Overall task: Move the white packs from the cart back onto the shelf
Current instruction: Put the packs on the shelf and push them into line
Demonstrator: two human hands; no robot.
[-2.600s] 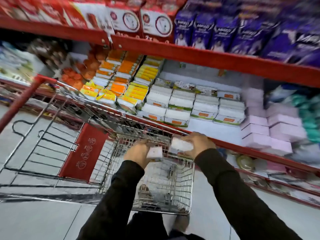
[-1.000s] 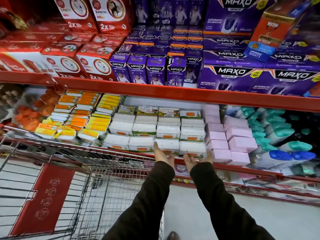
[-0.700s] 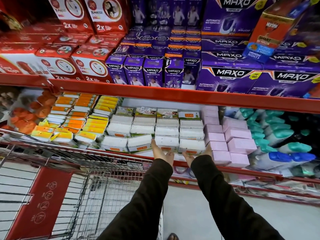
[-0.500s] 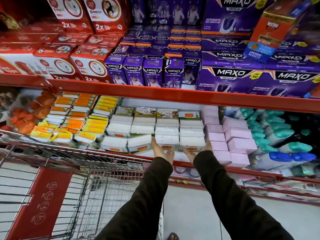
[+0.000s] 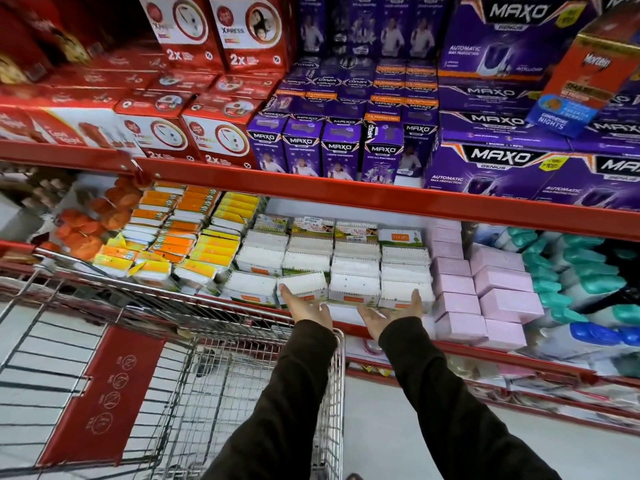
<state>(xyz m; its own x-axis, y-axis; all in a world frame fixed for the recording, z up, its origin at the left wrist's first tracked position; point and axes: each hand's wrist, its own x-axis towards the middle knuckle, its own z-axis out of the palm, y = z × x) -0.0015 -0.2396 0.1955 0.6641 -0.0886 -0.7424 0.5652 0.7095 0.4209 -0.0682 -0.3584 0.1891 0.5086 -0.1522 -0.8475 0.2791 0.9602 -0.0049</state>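
Nearest, the wire cart (image 5: 242, 386) stands below dark sleeves. Beyond it, the left hand (image 5: 306, 306) and right hand (image 5: 391, 311) reach palms-up, each grip apart, fingertips touching white packs (image 5: 353, 271) stacked in rows on the red shelf (image 5: 346, 329).

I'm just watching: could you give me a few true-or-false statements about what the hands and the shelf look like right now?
1. Both hands are open, holding nothing. True: the left hand and right hand show spread fingers.
2. The white packs sit right of the pink boxes. False: the pink boxes are on their right.
3. Purple boxes fill the shelf above. True.
4. The cart is piled with white packs. False: none shows in its visible part.
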